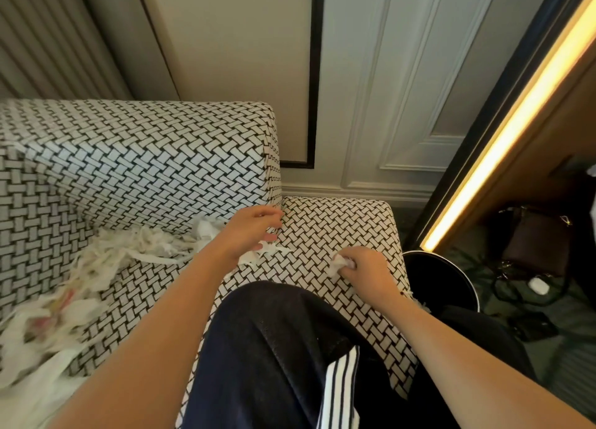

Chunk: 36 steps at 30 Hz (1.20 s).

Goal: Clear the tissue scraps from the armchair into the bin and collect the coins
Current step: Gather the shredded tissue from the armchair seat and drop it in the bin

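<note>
A black-and-white woven-pattern armchair (322,222) fills the left and middle of the view. Several white tissue scraps (106,257) lie strewn over its seat on the left. My left hand (248,232) hovers at the inner corner of the right armrest with fingers loosely curved, and thin tissue scraps (274,251) lie just under it. My right hand (364,267) rests on the armrest and grips a crumpled tissue wad (340,263). The black round bin (442,277) stands on the floor right beside the armrest. No coins show.
My knee in dark trousers with white stripes (283,357) rests against the chair's front. A brown bag (535,241), cables and a small white object (538,285) lie on the floor at right. A lit mirror frame (503,132) leans along the right.
</note>
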{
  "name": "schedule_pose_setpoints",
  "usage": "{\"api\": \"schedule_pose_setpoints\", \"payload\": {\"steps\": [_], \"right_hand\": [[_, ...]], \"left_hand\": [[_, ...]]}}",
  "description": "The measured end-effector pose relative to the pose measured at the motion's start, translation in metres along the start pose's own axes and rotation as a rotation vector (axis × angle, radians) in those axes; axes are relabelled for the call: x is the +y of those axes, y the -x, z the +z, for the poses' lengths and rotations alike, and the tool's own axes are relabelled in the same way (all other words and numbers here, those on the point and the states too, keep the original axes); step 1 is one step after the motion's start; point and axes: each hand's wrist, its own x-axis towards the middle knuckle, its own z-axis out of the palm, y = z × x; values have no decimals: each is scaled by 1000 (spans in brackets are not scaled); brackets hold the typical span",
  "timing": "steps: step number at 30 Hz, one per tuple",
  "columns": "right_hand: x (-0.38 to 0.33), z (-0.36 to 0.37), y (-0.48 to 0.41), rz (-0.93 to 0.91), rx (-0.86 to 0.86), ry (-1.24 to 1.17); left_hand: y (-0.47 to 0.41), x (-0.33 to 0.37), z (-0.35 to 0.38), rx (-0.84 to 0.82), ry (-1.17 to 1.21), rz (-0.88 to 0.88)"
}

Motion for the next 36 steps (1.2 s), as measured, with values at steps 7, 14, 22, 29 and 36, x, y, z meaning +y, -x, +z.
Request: {"api": "schedule_pose_setpoints", "payload": {"steps": [7,14,22,29,36], "right_hand": [[-82,-7,-18,-92,-68,-185],[-179,-3,-24,-145,-132,-399],[-275,53,11,-108,-318,-759],[-289,139,66,15,-456,-745],[-252,179,90,-6,-450,-493]], "left_hand": [[26,-33,-44,109,-36,31],[91,-78,-112,275,-354,116],[174,-151,-155,579,-274,3],[236,-228,-124,891,-8,-131],[244,-269,-79,999,-165,-105]]}}
